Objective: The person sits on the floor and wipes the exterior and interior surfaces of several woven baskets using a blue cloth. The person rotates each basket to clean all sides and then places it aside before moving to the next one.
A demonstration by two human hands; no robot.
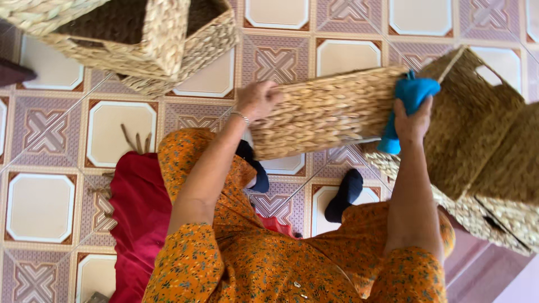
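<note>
Woven basket braced at one end, wiped at the other

At the far left, well away from either hand, a stack of woven baskets (pixel 140 39) sits on the patterned tile floor (pixel 50 129), and a red cloth (pixel 137 207) lies beside the person's orange floral dress (pixel 269 264)

The left hand (pixel 257 100) comes next. Its fingers are curled shut around the near end of a long woven basket (pixel 325 109), with a thin bracelet (pixel 241 116) at the wrist. The grip looks like a brace, judging by how the basket is held off the floor and level in front of the body, so the other hand can work on it without it swinging

The basket stretches from those fingers across to the right hand's fingers. It is rectangular, made of thick braided straw in a pale golden tan, with the weave running in neat rows and a lighter edge along its lower side. Below it, two dark-socked feet (pixel 343 193) rest on the tiles

The right hand (pixel 412 120) is closed on a blue cloth (pixel 410 104), pressed to the basket's far end; the cloth bunches above the fingers and hangs below them. Beyond those fingers, more woven baskets (pixel 483 140) are piled, touching or just beside the held one
</note>
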